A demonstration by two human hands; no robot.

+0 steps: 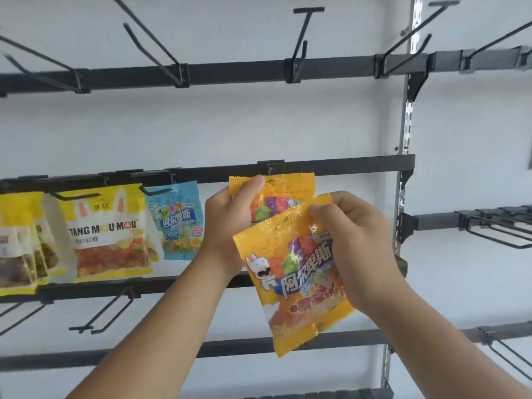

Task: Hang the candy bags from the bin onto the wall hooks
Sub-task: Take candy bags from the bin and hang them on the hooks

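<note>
On the wall rack (404,133) facing me, dark rails (230,72) carry wire hooks (299,44). From the middle rail (345,168) hang yellow bags (106,234) at my left and a blue bag (180,223) just beside them.

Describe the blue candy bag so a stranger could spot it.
On the middle black rail, the blue candy bag hangs between the yellow Tang Mou Mou bag and the left hand. It is the only blue bag; the rest are yellow or orange.

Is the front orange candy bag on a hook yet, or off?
Off. The right hand grips the front orange bag tilted, below the rail; nothing passes through its hang hole.
</note>
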